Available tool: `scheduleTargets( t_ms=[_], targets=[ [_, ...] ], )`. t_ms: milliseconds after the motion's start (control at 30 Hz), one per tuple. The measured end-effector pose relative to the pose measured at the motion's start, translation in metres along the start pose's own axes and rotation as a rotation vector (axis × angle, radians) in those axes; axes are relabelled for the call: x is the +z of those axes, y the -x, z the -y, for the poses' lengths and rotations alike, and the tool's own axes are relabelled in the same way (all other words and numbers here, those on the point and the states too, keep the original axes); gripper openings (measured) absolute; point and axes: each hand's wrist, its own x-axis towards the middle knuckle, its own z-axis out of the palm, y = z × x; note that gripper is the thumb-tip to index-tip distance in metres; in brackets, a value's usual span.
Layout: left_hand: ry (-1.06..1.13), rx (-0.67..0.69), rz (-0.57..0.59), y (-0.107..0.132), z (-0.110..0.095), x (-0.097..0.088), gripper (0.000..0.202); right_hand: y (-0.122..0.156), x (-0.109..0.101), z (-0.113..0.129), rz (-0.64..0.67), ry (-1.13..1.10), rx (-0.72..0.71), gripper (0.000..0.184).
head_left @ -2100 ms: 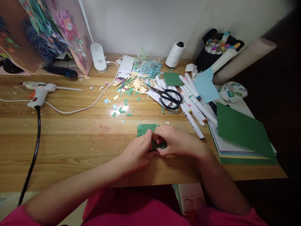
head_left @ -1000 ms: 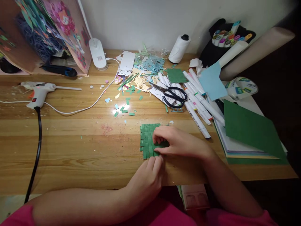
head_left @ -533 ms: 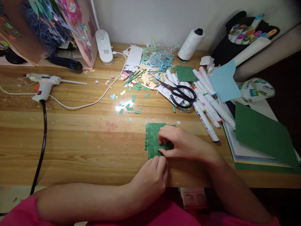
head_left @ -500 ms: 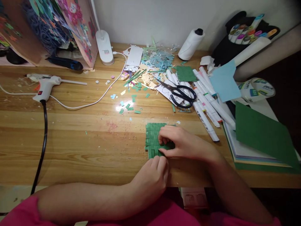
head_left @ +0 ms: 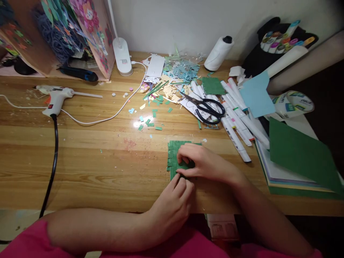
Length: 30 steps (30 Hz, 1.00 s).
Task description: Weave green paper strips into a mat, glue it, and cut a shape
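Note:
A small mat of woven green paper strips (head_left: 172, 152) lies flat near the table's front edge, its left side uneven with strip ends. My right hand (head_left: 200, 161) rests over it from the right, fingers curled and thumb pressed onto the strips near the lower edge. My left hand (head_left: 174, 202) comes up from below, thumb and finger pinched at that same lower edge. The two hands nearly meet there, and they hide the mat's right and lower parts. Which single strip lies between the fingers is hidden.
Behind the mat lie green paper scraps (head_left: 150, 124), black-handled scissors (head_left: 209, 109) and white markers (head_left: 236, 139). A green sheet (head_left: 298, 150) tops a paper stack at right. On the left are a glue gun (head_left: 57, 100) with its black cord and a white cable (head_left: 115, 114).
My right hand has slid slightly left across the mat. The left fingertips have risen to the lower edge, beside the right thumb. The whole view has shifted a little.

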Motion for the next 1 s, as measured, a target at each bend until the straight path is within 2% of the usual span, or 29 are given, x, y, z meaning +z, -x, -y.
scheduleTargets(
  t_ms=[167, 433, 633, 833, 1000],
  targets=[
    [0.032, -0.012, -0.090, 0.007, -0.006, 0.008, 0.044, -0.003, 0.000, -0.002, 0.006, -0.024, -0.010, 0.017],
    [0.065, -0.004, -0.148, 0.006, -0.004, 0.007, 0.041, -0.005, 0.003, 0.000, 0.023, 0.028, 0.008, 0.017],
    [0.056, -0.005, -0.148, 0.006, -0.004, 0.007, 0.041, -0.006, 0.002, -0.003, 0.034, -0.001, -0.027, 0.014],
    [0.021, -0.006, -0.166, 0.007, -0.004, 0.008, 0.041, -0.001, -0.009, -0.009, 0.111, -0.074, -0.120, 0.011],
    [0.018, -0.001, -0.178, 0.007, -0.004, 0.010, 0.040, -0.001, -0.007, -0.009, 0.093, -0.061, -0.127, 0.016]
  ],
)
